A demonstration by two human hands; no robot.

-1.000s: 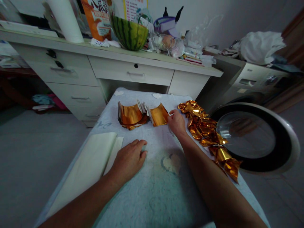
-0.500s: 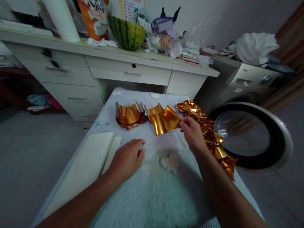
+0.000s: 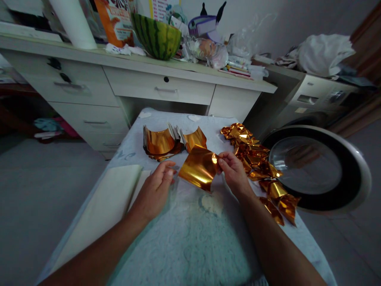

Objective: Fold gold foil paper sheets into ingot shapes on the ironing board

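The right hand (image 3: 234, 173) pinches one edge of a shiny gold rectangular foil sheet (image 3: 198, 167) above the pale blue patterned cloth (image 3: 190, 238). The left hand's (image 3: 155, 188) thumb and fingers are loosely parted, just beside the sheet's opposite corner. Beyond lie curled gold foil sheets (image 3: 160, 143); rightward, crumpled gold foil pieces (image 3: 251, 153). Farther back, a purple-rimmed container (image 3: 205, 27) has indistinct contents.

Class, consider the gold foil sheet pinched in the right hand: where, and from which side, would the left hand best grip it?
Probably pinch the gold foil sheet at its free left edge, coming from the left with thumb and fingertips. It looks thin and gently curved, the right hand holds its opposite side, and the left hand is close to that free edge.
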